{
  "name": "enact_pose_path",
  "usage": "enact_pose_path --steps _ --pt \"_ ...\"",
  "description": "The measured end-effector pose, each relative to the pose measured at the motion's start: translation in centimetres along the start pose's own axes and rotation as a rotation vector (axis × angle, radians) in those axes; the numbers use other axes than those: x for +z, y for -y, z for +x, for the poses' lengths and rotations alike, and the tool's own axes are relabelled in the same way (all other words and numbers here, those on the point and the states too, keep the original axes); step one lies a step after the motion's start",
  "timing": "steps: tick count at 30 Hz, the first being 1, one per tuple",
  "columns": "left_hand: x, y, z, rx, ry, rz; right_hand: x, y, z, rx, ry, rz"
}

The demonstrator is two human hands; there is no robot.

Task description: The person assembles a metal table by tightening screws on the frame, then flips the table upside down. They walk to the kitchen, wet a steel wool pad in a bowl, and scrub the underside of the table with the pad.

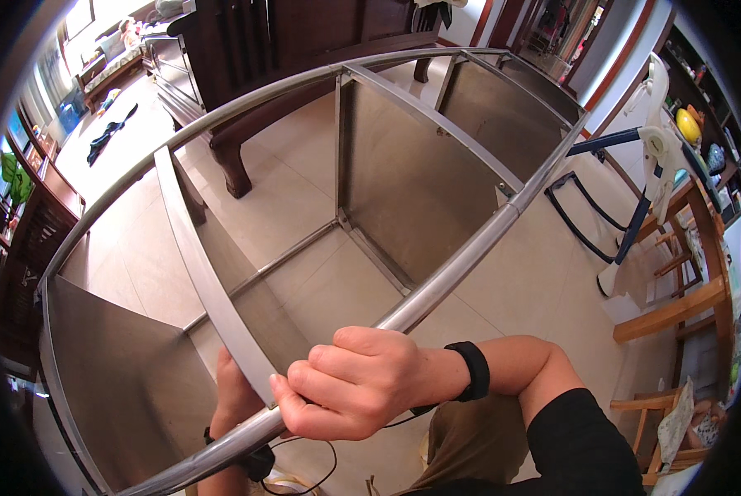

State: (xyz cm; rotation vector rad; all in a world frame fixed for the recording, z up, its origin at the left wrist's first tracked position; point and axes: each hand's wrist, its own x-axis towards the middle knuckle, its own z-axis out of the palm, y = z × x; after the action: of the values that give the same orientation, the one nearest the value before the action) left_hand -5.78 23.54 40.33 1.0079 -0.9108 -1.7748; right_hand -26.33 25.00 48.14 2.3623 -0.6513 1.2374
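A large metal shelf rack (445, 291) lies across the view, with long round tubes and several flat steel shelves set crosswise between them. My right hand (350, 384) is closed around the near tube, thumb beside the end of a crosswise shelf edge (209, 269). Below that tube, my left hand (236, 388) is inside the frame, close to the same shelf edge. Its fingers are mostly hidden, so its grip does not show. A black band (470, 370) circles my right wrist. Beneath the near tube, a thin black cable loops by my left wrist.
Dark wooden furniture with a carved leg (231, 165) stands beyond the rack. At the right are a white-and-blue folding stand (656, 153) and a wooden chair (676, 310). Dark cloth (110, 135) lies on the tiled floor at far left.
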Motion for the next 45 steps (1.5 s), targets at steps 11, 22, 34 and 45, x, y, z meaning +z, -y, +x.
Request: enact_pose_path --steps 11,22,34,45 --pt "-2.2 1.6 -3.7 0.21 0.091 0.705 -1.9 -1.5 0.4 0.087 0.141 -0.051" --pt "-1.6 -5.2 -10.4 1.787 0.289 1.82 -3.3 -3.4 -0.3 0.082 0.364 -0.125" --pt "-1.8 -7.0 -11.6 1.026 -0.298 1.739 -0.7 -3.2 -0.2 0.089 0.325 -0.109" --pt "-8.8 -8.7 -5.8 0.906 -0.655 1.503 6.2 -3.4 0.9 0.106 0.328 -0.126"
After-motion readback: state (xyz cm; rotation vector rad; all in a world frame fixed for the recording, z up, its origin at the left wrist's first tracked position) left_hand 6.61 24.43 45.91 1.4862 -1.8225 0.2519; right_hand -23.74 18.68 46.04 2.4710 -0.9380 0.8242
